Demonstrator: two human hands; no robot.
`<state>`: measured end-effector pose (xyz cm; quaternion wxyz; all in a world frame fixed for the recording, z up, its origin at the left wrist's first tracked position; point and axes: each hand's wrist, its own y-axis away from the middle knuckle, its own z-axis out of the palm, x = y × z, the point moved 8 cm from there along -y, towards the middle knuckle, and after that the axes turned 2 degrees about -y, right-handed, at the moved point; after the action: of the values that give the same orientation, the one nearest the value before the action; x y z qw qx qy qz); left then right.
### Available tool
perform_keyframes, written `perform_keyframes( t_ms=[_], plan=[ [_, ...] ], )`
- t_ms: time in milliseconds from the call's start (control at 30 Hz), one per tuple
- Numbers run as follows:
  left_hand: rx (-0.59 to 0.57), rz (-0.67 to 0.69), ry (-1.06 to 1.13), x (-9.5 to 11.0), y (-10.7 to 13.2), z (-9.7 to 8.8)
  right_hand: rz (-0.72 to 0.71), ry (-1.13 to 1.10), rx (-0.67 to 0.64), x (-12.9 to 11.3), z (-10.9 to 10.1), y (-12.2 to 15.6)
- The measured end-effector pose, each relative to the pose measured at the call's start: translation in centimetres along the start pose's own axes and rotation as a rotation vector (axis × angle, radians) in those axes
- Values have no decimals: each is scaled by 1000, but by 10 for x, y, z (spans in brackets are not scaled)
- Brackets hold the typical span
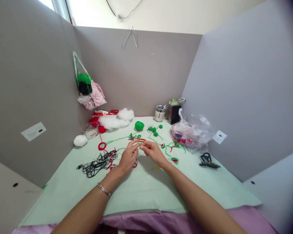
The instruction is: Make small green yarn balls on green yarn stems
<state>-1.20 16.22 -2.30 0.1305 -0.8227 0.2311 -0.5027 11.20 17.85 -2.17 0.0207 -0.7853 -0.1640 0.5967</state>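
My left hand (pixel 128 158) and my right hand (pixel 153 151) meet above the middle of the pale green mat (pixel 141 188), fingers pinched together on a small green and red yarn piece (pixel 139 145) between them. A small pair of snips (pixel 136 139) lies just beyond the fingertips. A red yarn ring (pixel 102 146) lies to the left, and a tangle of black cord (pixel 97 163) sits by my left wrist. A silver bangle (pixel 104 189) circles my left wrist.
A green yarn ball (pixel 139 125), green pompoms (pixel 154 130), white stuffing (pixel 116 121), a clear cup (pixel 90 130) and a plastic bag (pixel 191 132) stand farther back. A black clip (pixel 207 160) lies at right. Grey partition walls (pixel 136 74) enclose the desk; a bag (pixel 89 89) hangs at left.
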Motion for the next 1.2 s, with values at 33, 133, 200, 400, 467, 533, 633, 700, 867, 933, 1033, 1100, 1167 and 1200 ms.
perform_keyframes(
  t_ms=[33, 133, 200, 400, 467, 533, 633, 700, 867, 933, 1033, 1100, 1167, 1200],
  plan=[
    [30, -24, 44, -3, -1, -3, -24, 68, 51, -4, -3, 2],
    [104, -165, 181, -20, -3, -10, -107, 314, 159, -13, -9, 7],
    [116, -271, 254, -31, -3, -11, -152, 433, 159, -16, -6, 10],
    [87, -361, 394, -37, -2, -6, -220, 607, 133, -18, 2, 13],
    [84, -362, 414, -38, -2, -4, -230, 641, 132, -18, 3, 13],
    [80, -365, 431, -38, -2, -3, -244, 670, 132, -19, 4, 13],
    [70, -374, 471, -39, -2, 0, -270, 709, 130, -21, 7, 15],
    [67, -383, 495, -39, -1, 0, -290, 736, 131, -23, 8, 16],
    [61, -413, 561, -37, 0, 3, -331, 804, 131, -26, 11, 18],
    [61, -424, 591, -36, 1, 3, -321, 814, 140, -25, 10, 17],
    [66, -447, 616, -34, 2, 3, -285, 812, 158, -23, 6, 16],
    [75, -464, 626, -33, 2, 2, -255, 809, 174, -21, 3, 15],
    [81, -470, 634, -32, 2, 1, -232, 801, 185, -20, 0, 14],
    [79, -470, 639, -31, 2, 1, -223, 795, 188, -19, -1, 14]
  ],
)
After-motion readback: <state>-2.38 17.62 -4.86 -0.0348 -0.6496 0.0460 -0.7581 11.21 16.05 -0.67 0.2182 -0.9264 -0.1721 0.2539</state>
